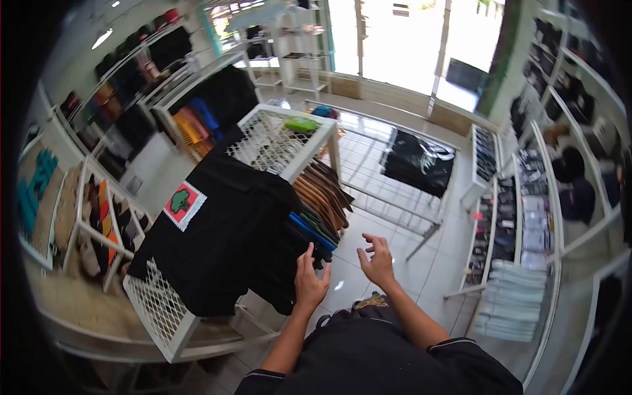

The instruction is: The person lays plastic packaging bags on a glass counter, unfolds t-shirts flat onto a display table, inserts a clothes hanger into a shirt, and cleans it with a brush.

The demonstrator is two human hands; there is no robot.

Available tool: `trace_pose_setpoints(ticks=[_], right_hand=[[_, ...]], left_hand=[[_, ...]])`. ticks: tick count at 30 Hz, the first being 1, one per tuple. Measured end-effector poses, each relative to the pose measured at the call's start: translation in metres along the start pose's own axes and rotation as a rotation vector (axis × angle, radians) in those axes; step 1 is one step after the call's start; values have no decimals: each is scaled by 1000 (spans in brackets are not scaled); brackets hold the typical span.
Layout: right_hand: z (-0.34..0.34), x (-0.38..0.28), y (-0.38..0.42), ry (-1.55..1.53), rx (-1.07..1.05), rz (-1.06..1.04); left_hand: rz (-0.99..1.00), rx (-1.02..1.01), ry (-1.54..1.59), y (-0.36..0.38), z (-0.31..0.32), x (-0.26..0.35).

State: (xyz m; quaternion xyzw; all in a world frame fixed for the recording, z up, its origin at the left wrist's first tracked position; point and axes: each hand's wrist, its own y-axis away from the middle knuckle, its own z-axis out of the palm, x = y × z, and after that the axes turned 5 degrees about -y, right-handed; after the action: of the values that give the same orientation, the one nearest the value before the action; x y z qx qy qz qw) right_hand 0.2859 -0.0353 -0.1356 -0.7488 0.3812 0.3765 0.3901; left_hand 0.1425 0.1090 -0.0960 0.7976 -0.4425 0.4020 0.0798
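Observation:
My left hand (311, 279) is raised in front of my body, its fingers apart and nothing in it. Just beyond it are the dark sleeves and the blue garment (305, 230) hanging at the side of the rack. My right hand (378, 260) hovers to the right over the tiled floor, also empty, with fingers spread and slightly curled. To the left, a black T-shirt (230, 227) with a red and green tree patch (184, 205) lies spread over a white mesh-topped rack (161, 313). Brown garments (322, 191) hang beneath the rack's top.
A bright green item (301, 124) rests on the mesh top. Folded black shirts (418, 161) lie on a glass table ahead. At right, shelves hold caps (573, 164) and a stack of pale packages (510, 299). A curved wooden counter (72, 309) runs along the left.

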Motion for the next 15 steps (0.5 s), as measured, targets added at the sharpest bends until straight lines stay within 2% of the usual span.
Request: trace_pose_setpoints(ticks=[9,11,15], right_hand=[[-60,-3,147,43,456,320],[-74,7,183,145,519,340],[-102,5,242,141,716,427]], left_hand=[[281,-410,111,61,34,-7],[372,-509,128,74,45,1],[469,-648,168,103,64,31]])
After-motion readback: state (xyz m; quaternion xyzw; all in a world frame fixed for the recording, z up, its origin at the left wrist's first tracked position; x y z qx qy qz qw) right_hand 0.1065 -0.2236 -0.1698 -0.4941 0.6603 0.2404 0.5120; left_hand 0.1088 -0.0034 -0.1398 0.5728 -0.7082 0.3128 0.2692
